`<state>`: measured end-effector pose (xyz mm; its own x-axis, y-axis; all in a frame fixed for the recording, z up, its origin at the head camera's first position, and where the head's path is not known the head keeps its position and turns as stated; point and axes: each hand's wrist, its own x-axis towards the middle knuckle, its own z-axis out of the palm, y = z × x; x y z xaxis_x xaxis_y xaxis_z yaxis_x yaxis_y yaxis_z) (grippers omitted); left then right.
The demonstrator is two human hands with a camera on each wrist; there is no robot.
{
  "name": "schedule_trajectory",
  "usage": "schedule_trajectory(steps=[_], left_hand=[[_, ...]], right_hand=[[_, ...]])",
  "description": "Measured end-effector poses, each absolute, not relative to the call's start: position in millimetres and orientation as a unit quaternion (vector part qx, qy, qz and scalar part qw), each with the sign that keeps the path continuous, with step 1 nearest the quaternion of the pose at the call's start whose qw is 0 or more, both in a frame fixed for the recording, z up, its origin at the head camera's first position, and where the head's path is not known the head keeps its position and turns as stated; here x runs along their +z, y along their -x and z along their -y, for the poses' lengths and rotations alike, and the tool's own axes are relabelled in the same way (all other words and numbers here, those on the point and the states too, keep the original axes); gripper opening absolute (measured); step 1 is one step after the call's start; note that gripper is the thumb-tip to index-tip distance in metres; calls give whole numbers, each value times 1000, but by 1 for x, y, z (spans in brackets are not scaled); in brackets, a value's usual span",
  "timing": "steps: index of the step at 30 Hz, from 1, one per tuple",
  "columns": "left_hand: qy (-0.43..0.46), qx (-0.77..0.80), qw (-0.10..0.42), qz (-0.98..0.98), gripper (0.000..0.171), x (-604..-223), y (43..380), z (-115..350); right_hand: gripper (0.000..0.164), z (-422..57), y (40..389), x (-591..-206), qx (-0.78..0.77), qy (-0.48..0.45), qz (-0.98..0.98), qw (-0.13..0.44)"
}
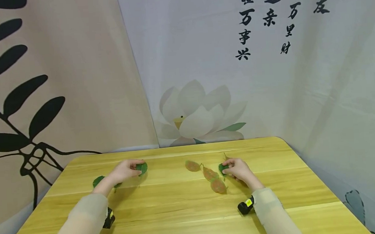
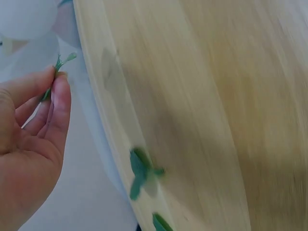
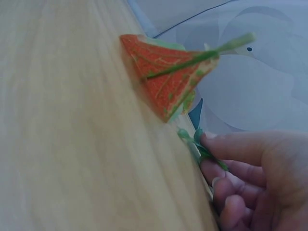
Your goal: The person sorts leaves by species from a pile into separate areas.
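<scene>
My left hand point(image 1: 126, 171) pinches a green leaf point(image 1: 142, 168) above the far left of the table; in the left wrist view the leaf's stem point(image 2: 58, 62) pokes out between thumb and fingers. Over the right half, my right hand point(image 1: 238, 169) pinches another green leaf point(image 1: 222, 168), seen nearly edge-on in the right wrist view. Several reddish-green leaves lie beside the right hand, one point(image 1: 218, 186) nearest the front and one point(image 1: 192, 165) farther left. Another is partly hidden behind that hand. Close up, a red leaf point(image 3: 168, 77) shows a green stem.
Two more green leaves lie under the left forearm, one point(image 1: 98, 180) to its left and one point(image 1: 118, 185) partly covered by it. The wooden table point(image 1: 168, 218) has rounded far corners. A printed curtain point(image 1: 203, 58) hangs right behind its far edge.
</scene>
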<state>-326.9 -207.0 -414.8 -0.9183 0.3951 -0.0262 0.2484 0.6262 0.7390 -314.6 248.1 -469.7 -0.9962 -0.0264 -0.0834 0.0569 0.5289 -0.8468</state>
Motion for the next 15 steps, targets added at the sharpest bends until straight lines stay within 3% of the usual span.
schedule_trajectory(steps=[15], left_hand=[[-144, 354, 105, -918, 46, -427, 327, 235]], right_hand=[[30, -247, 313, -469, -478, -17, -877, 38]])
